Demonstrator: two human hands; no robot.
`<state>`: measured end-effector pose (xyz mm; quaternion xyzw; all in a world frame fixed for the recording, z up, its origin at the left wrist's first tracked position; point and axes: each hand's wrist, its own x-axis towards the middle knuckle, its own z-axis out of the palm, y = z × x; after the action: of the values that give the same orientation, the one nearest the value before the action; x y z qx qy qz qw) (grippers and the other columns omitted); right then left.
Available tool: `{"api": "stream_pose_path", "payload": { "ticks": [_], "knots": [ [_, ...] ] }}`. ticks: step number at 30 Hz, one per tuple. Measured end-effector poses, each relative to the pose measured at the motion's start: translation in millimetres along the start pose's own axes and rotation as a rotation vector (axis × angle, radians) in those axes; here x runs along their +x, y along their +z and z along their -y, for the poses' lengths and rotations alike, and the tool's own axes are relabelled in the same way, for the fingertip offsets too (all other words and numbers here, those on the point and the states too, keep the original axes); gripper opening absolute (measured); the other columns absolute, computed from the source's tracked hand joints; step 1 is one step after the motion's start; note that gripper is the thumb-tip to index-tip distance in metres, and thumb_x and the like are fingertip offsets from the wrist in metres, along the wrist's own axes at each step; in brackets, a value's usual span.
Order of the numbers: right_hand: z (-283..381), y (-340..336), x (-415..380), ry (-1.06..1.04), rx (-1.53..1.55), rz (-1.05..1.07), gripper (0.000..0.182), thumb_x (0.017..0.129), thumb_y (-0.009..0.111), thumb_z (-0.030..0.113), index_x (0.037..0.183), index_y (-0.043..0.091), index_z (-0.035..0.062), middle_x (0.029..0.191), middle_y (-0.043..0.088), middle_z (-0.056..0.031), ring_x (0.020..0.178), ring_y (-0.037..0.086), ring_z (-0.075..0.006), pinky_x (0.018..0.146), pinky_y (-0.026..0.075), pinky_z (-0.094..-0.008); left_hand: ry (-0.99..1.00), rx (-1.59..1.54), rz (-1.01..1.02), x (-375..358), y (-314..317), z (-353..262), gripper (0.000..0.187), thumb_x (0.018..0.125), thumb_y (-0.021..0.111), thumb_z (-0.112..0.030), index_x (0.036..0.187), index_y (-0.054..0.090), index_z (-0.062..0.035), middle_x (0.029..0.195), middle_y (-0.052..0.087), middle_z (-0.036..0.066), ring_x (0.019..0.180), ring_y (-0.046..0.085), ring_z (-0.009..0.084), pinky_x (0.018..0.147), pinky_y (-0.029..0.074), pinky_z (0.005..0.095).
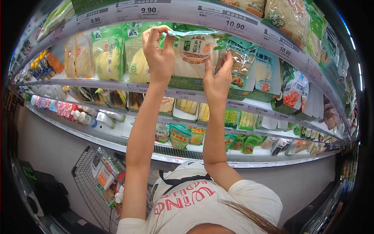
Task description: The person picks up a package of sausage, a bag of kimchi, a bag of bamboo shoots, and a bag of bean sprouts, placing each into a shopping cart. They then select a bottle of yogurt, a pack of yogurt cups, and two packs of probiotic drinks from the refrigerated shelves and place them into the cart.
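Note:
A clear-and-green bag of bamboo shoots (191,47) stands tilted at the front of the chilled shelf, its pale contents showing behind a printed label. My left hand (159,54) is closed, with thumb and fingers pinching the bag's top left corner. At the right side, my right hand (218,80) has its thumb on the bag's front and its fingers curled round the edge. Those fingertips are close to a teal-topped packet (240,62) to the right. Left of my left hand stand green bags of bamboo shoot tips (108,54).
A shelf edge with price tags (233,24) runs above my hands. Lower shelves hold more packets, including green bags (180,136). A wire shopping cart (83,175) with groceries stands at lower left. Drink bottles (54,62) fill the far left of the shelf.

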<state>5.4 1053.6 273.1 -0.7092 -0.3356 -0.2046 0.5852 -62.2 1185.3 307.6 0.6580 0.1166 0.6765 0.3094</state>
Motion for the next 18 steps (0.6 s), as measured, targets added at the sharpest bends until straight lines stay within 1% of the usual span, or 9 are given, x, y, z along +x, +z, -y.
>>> {"api": "stream_pose_path", "payload": {
  "ticks": [1,3,5,6,9,12,14,16,18],
  "knots": [
    [2.0,-1.6,0.8,0.039,0.022,0.004,0.058,0.092,0.057,0.018,0.135,0.031,-0.0116,0.125,0.048,-0.0292,0.119,0.045,-0.0412,0.099,0.036,-0.0458,-0.075,-0.161,0.035,-2.8,-6.1,-7.6,0.007,0.092,0.060,-0.011,0.097,0.056,-0.0079,0.096,0.059,0.004,0.090,0.054,0.0128,0.080,0.045,0.0284],
    [-6.2,-3.7,1.9,0.027,0.182,0.007,0.046,0.092,0.061,0.024,0.121,0.045,-0.0067,0.112,0.056,-0.0204,0.107,0.054,-0.0288,0.092,0.042,-0.0383,-0.227,-0.481,0.094,-10.0,-17.4,-16.8,0.009,0.094,0.057,-0.010,0.100,0.052,-0.0061,0.096,0.061,0.005,0.088,0.056,0.0100,0.079,0.046,0.0252],
    [-10.5,-8.1,5.3,0.069,0.297,0.068,0.034,0.092,0.062,0.025,0.110,0.053,-0.0028,0.103,0.060,-0.0132,0.096,0.058,-0.0193,0.085,0.045,-0.0317,-0.153,-0.511,0.062,-15.1,-23.4,-18.0,0.010,0.095,0.053,-0.007,0.103,0.049,-0.0040,0.096,0.064,0.008,0.085,0.059,0.0095,0.077,0.048,0.0228],
    [-6.4,-10.6,7.1,0.069,0.536,0.054,0.018,0.092,0.062,0.018,0.094,0.055,0.0015,0.092,0.058,-0.0035,0.082,0.054,-0.0075,0.073,0.043,-0.0220,-0.156,-0.541,0.047,-16.5,-27.5,-18.3,0.010,0.095,0.053,-0.006,0.104,0.048,-0.0042,0.096,0.064,0.008,0.086,0.059,0.0100,0.077,0.048,0.0235],
    [6.0,-8.9,6.9,-0.092,0.668,-0.059,0.012,0.093,0.060,0.015,0.092,0.053,0.0054,0.082,0.060,0.0011,0.075,0.053,-0.0042,0.066,0.042,-0.0187,-0.104,-0.605,0.016,-17.2,-40.4,-26.3,0.013,0.096,0.050,-0.003,0.108,0.046,-0.0044,0.100,0.065,0.012,0.089,0.062,0.0145,0.076,0.051,0.0258],
    [27.1,-4.6,-2.4,-0.273,0.659,-0.230,0.010,0.094,0.058,0.011,0.090,0.052,0.0047,0.075,0.059,-0.0016,0.066,0.049,-0.0039,0.059,0.038,-0.0178,-0.025,-0.738,0.003,-12.3,-64.7,-52.5,0.016,0.096,0.048,-0.002,0.111,0.045,-0.0038,0.104,0.064,0.014,0.093,0.064,0.0184,0.075,0.051,0.0254],
    [51.6,-8.6,-18.9,-0.321,0.614,-0.220,0.006,0.095,0.054,0.008,0.091,0.052,0.0043,0.071,0.058,-0.0017,0.062,0.045,-0.0025,0.054,0.033,-0.0168,-0.059,-0.641,-0.067,-15.8,-88.3,-56.5,0.016,0.095,0.049,-0.002,0.110,0.045,-0.0034,0.103,0.065,0.014,0.093,0.064,0.0179,0.075,0.052,0.0255],
    [63.7,-9.1,-34.4,-0.133,0.574,0.064,0.007,0.096,0.054,0.009,0.091,0.052,0.0038,0.071,0.058,-0.0005,0.062,0.044,-0.0013,0.054,0.032,-0.0165,-0.159,-0.468,-0.072,-23.6,-122.9,-52.6,0.017,0.097,0.051,-0.010,0.111,0.045,-0.0030,0.105,0.064,0.012,0.095,0.063,0.0163,0.075,0.052,0.0260],
    [63.0,8.0,-52.3,0.089,0.626,0.360,0.012,0.096,0.054,0.011,0.088,0.054,0.0028,0.067,0.049,0.0048,0.061,0.038,-0.0006,0.051,0.028,-0.0165,-0.511,-0.479,-0.018,-46.3,-166.7,-36.7,0.031,0.095,0.056,-0.020,0.117,0.044,-0.0019,0.106,0.063,0.012,0.091,0.062,0.0128,0.076,0.050,0.0236]
  ]
}}
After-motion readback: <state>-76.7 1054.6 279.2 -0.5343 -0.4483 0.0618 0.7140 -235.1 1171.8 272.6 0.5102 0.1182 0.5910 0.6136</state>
